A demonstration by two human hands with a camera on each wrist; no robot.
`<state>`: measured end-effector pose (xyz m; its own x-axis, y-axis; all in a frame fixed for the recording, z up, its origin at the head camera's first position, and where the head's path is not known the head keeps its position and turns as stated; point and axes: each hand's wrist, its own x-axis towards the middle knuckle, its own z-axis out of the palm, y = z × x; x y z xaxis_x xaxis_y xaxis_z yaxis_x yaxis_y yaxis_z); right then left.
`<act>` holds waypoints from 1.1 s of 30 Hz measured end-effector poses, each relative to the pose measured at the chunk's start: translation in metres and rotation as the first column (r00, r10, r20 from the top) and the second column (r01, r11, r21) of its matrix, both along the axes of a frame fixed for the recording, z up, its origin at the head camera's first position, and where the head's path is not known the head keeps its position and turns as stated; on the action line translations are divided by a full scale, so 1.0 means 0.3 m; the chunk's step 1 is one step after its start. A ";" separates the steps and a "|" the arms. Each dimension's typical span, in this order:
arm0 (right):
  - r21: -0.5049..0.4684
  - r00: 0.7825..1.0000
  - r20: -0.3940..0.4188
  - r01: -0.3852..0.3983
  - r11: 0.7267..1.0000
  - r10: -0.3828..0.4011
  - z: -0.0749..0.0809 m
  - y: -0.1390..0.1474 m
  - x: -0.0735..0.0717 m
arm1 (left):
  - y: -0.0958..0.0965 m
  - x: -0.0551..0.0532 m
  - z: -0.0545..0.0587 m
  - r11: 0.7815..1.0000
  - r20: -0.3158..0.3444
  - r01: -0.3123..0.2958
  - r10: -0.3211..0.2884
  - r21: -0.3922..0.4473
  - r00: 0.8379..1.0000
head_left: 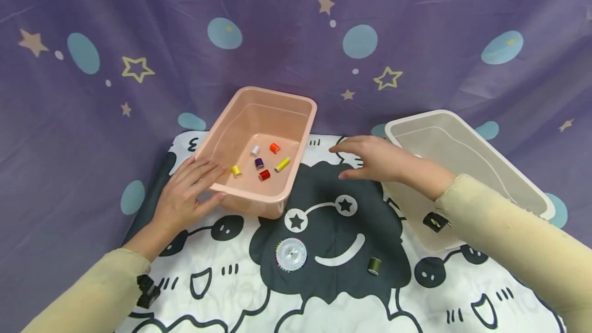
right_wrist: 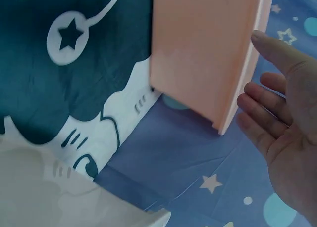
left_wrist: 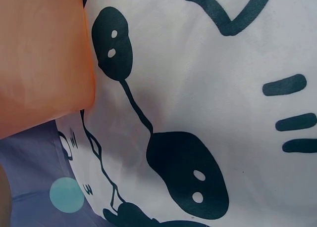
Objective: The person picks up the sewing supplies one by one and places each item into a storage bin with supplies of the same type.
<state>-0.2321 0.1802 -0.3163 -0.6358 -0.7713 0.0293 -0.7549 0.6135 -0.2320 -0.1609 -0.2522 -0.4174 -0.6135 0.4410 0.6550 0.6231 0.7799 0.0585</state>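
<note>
In the head view my left hand [head_left: 184, 194], fingers straight, lies over the near-left rim of a pink plastic bin [head_left: 247, 197]. On the bin's floor are several small thread spools, among them a white spool [head_left: 255, 151], an orange spool [head_left: 275, 148], a purple spool [head_left: 259, 164] and a red spool [head_left: 264, 174]. To the bin's right my right hand [head_left: 372, 158] hovers with nothing in it, its fingers and thumb spread apart. A dark green thread spool [head_left: 374, 265] and a round wheel of pins [head_left: 291, 254] lie on the cloth nearer me.
A pale grey bin [head_left: 416, 204] stands at the right, partly behind my right forearm. The tabletop has a black-and-white cartoon cloth [head_left: 217, 276]. Behind both bins hangs a purple curtain [head_left: 287, 60] with stars and blue dots.
</note>
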 end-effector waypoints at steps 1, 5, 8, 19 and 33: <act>0.002 1.000 -0.017 -0.001 1.000 0.001 -0.003 0.003 0.015 | 0.000 -0.001 -0.002 1.000 0.000 -0.002 0.002 -0.001 1.000; -0.028 0.998 -0.058 -0.003 1.000 0.001 -0.019 0.016 0.067 | -0.004 -0.001 -0.004 1.000 -0.005 -0.004 0.004 -0.002 1.000; -0.060 0.998 -0.058 -0.005 0.998 0.001 -0.043 0.027 0.088 | -0.006 0.000 -0.003 1.000 -0.009 0.000 0.000 -0.001 1.000; -0.128 0.998 -0.022 0.056 0.990 -0.059 -0.138 0.065 0.161 | -0.007 -0.003 -0.011 1.000 0.004 -0.005 0.005 0.001 1.000; -0.199 0.990 0.038 0.143 0.970 -0.138 -0.269 0.113 0.238 | -0.004 -0.005 -0.011 1.000 0.001 0.001 -0.001 0.000 1.000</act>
<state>-0.1605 0.2142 -0.3968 -0.7397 -0.6540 0.1584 -0.6574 0.6521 -0.3776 -0.1624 -0.2533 -0.4206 -0.6139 0.4421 0.6540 0.6240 0.7792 0.0590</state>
